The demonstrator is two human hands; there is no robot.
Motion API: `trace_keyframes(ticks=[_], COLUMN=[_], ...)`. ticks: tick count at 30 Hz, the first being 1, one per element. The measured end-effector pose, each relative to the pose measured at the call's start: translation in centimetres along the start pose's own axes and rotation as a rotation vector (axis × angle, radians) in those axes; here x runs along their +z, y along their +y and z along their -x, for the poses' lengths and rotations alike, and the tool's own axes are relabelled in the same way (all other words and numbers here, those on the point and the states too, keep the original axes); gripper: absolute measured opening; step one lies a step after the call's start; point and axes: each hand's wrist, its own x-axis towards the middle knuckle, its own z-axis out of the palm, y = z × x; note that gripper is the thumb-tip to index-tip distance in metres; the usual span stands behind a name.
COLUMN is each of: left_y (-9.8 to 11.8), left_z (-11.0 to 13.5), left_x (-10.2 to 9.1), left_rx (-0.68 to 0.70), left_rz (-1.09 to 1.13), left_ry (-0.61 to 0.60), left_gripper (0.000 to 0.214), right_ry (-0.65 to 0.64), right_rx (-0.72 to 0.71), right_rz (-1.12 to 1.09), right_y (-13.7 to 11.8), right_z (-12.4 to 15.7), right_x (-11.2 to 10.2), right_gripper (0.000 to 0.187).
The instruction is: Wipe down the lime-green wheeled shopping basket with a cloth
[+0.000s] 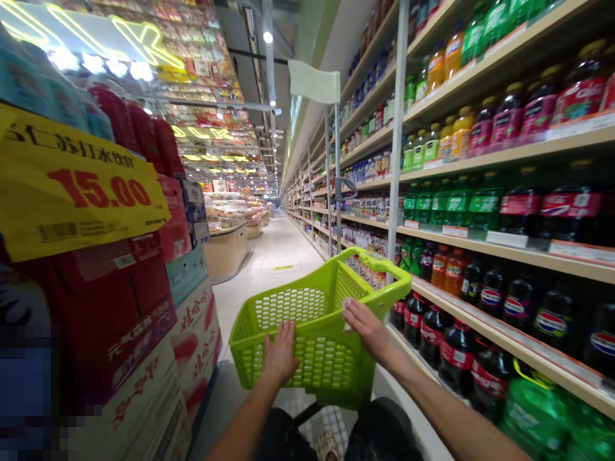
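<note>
A green plastic shopping cart [307, 320] with honeycomb-holed sides stands right before my knees, its handle to the right. My left hand [282, 353] rests against the near side wall, fingers stretched up to the rim. On the same rim, further right, my right hand [364, 325] presses a small white cloth or tissue [346, 308]; part of it is hidden under the fingers. The inside floor of the cart does not show.
Shelves of bottled drinks [509, 198] line the right side. Stacked drink cartons [192, 333] with a yellow price sign [81, 186] stand close on the left. A tiled aisle [283, 237] runs ahead, past rounded display bins [225, 250].
</note>
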Motion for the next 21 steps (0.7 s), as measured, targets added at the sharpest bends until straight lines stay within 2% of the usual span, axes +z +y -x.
trace_keyframes(ticks=[3, 5, 7, 9, 11, 13, 17, 19, 21], left_y=[0.2, 0.2, 0.2, 0.2, 0.2, 0.3, 0.3, 0.0, -0.7], left_z=[0.0, -0.1, 0.0, 0.0, 0.0, 0.0, 0.2, 0.5, 0.8], left_x=[-0.1, -0.1, 0.0, 0.0, 0.1, 0.1, 0.3, 0.6, 1.0], left_rx=[-0.009, -0.009, -0.005, 0.000, 0.007, 0.011, 0.001, -0.002, -0.009], left_rz=[0.005, 0.008, 0.013, 0.019, 0.027, 0.032, 0.031, 0.016, 0.000], left_ry=[0.004, 0.006, 0.003, 0.006, 0.014, 0.026, 0.052, 0.071, 0.088], left_gripper=[0.084, 0.083, 0.083, 0.083, 0.083, 0.083, 0.082, 0.082, 0.081], right_ry=[0.105, 0.113, 0.046, -0.044, -0.115, -0.100, 0.008, 0.007, -0.038], right_rx=[0.153, 0.198, 0.157, 0.048, 0.037, 0.095, 0.200, 0.170, 0.097], right_rz=[0.050, 0.068, 0.034, -0.042, -0.083, -0.096, -0.087, -0.093, -0.120], right_y=[3.1, 3.6, 2.3, 0.1, -1.6, -1.9, -0.7, -1.1, -2.4], right_z=[-0.1, 1.5, 4.4, 7.1, 8.2, 6.9, 2.7, 3.0, 4.7], right_x=[-2.8, -3.5, -2.9, -1.6, -0.6, -0.5, -0.7, 0.2, 1.6], right_gripper=[0.037, 0.037, 0.037, 0.036, 0.035, 0.036, 0.038, 0.037, 0.036])
